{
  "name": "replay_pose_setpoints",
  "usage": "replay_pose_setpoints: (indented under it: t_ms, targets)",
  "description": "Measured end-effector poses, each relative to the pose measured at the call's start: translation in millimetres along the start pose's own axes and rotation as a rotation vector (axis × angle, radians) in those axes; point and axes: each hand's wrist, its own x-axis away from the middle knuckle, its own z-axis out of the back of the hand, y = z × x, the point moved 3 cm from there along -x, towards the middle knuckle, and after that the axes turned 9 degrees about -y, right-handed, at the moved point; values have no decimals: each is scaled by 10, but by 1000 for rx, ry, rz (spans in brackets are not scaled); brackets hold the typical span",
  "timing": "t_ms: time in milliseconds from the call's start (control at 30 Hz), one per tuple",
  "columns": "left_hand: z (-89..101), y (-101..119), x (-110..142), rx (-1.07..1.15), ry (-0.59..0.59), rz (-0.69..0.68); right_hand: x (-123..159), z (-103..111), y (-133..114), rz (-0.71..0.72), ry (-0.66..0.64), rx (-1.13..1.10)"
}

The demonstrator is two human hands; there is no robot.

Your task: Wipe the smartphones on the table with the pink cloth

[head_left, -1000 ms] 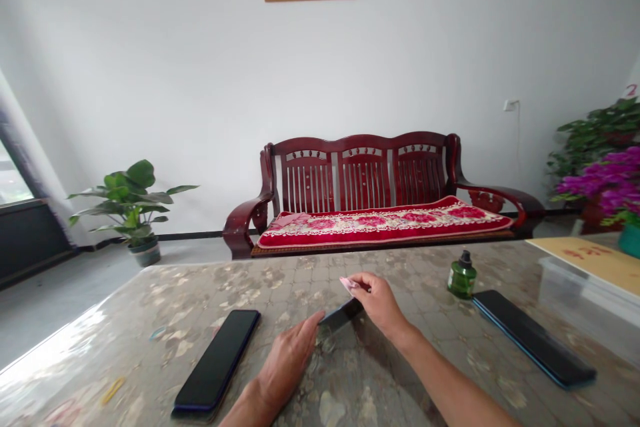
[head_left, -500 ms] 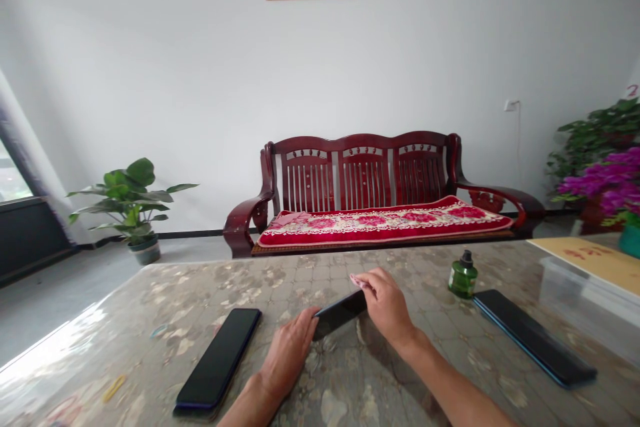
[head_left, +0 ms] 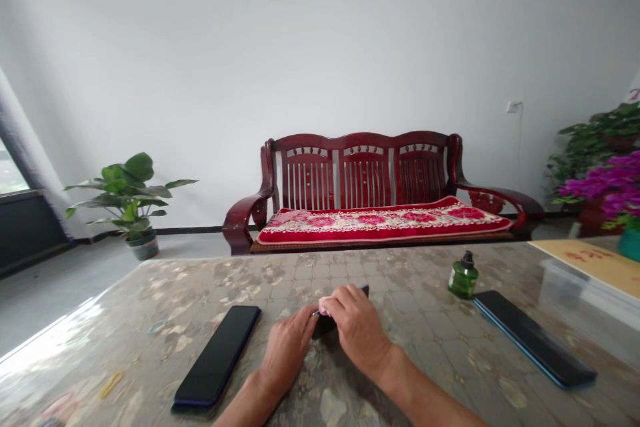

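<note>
A dark smartphone (head_left: 326,327) is held tilted just above the table, mostly covered by my hands. My left hand (head_left: 289,345) grips its left end between thumb and fingers. My right hand (head_left: 361,320) is closed on a small pink-white cloth (head_left: 325,306), which rests against the phone's upper edge near my left fingertips. Left of my hands, a second smartphone (head_left: 219,355) lies screen up on the table. A third smartphone (head_left: 533,337) with a blue edge lies on the right, near a small green bottle (head_left: 463,275) with a black cap.
The table (head_left: 400,373) has a patterned, glossy cover. A yellow rubber band (head_left: 111,384) and a pale blue one (head_left: 157,327) lie at left. At right are a clear plastic box (head_left: 575,300) and a tan board (head_left: 595,261). A wooden bench (head_left: 365,170) stands beyond the table.
My right hand has slid left along the phone's upper edge with the cloth, from its far right end to near my left hand. My left hand keeps its grip.
</note>
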Motion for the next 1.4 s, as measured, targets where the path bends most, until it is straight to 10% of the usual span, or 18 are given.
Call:
replay_pose_setpoints:
  t_ms: [267,600,900,1400]
  targets:
    - [-1,-25,-15,-9,-61,108,80,160,542,-163,79,113]
    - [5,1,14,-69,-24,9,-7,9,-62,59,-5,39]
    - [62,-18,-19,-108,-38,29,120,175,697,-188,74,5]
    - [269,532,-576,-403,-276,-29,112,99,868,-326,179,-272]
